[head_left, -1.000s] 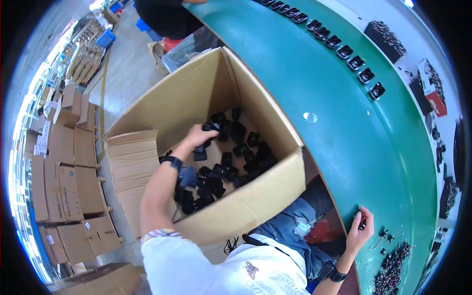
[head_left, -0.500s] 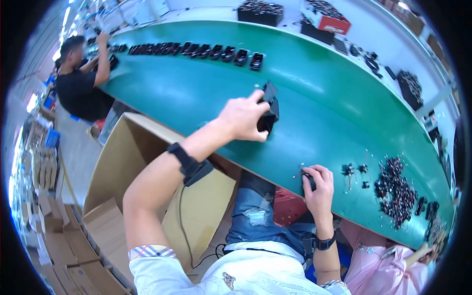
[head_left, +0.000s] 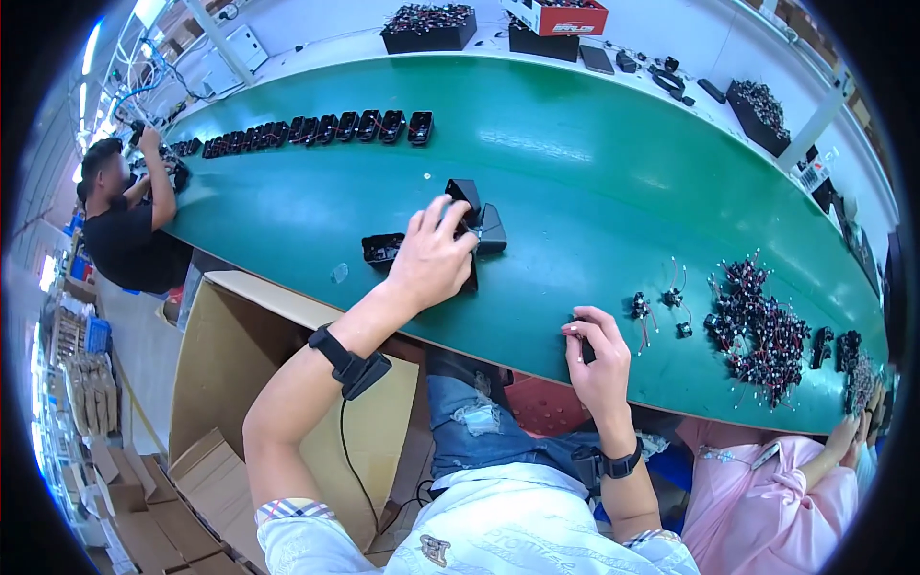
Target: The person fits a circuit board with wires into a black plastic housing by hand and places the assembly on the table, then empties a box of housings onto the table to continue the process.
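Observation:
My left hand (head_left: 433,259) rests on the green belt (head_left: 575,163) and grips a cluster of black plastic housings (head_left: 476,218). One more black housing (head_left: 384,249) lies open-side up just left of that hand. My right hand (head_left: 594,359) sits at the belt's near edge, fingers pinched on a small black part (head_left: 586,351). Small black parts with thin wires (head_left: 661,309) lie to its right, and beyond them a big pile of the same parts (head_left: 762,331).
A row of black housings (head_left: 316,130) runs along the belt's far left, toward a seated person in black (head_left: 129,240). An open cardboard box (head_left: 240,364) stands below the belt on my left. Black bins (head_left: 428,27) sit behind the belt. A person in pink (head_left: 786,489) sits at my right.
My left hand came up out of the cardboard box with black housings and set them on the green belt. My right hand stayed at the belt's near edge.

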Motion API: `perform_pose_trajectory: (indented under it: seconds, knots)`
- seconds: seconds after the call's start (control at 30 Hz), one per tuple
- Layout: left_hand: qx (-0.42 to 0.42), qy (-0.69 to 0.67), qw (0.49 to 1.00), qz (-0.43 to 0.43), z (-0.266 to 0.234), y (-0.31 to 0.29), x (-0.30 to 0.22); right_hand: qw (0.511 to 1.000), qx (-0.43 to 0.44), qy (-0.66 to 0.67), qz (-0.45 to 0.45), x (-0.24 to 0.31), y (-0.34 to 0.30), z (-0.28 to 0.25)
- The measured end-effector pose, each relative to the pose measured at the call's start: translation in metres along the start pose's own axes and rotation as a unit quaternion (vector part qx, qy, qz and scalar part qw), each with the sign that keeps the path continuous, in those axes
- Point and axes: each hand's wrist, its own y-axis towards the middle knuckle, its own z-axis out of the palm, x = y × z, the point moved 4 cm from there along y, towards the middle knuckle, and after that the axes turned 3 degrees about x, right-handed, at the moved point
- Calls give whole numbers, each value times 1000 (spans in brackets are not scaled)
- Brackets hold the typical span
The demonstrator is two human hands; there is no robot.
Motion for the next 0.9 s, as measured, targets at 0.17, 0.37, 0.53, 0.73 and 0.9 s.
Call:
perform_pose_trajectory:
  seconds: [0.17, 0.37, 0.53, 0.73, 0.9]
  knots:
    - [2, 5, 999, 39, -8, -1, -19, 999, 15, 23, 39, 4, -2, -4]
    - [-23, -204, 978, -48, -28, 12, -39, 997, 9, -73, 32, -5, -7, -12]
    - [95, -656, 698, -272, -26, 38, -74, 998, -12, -4, 60, -12, -3, -9]
    - [-1, -808, 488, -330, -2, -2, -118, 997, 6, 39, 73, -11, 0, -14]
    - [10, -857, 366, -361, 32, -41, -127, 994, -9, 81, 78, -18, 2, -19]
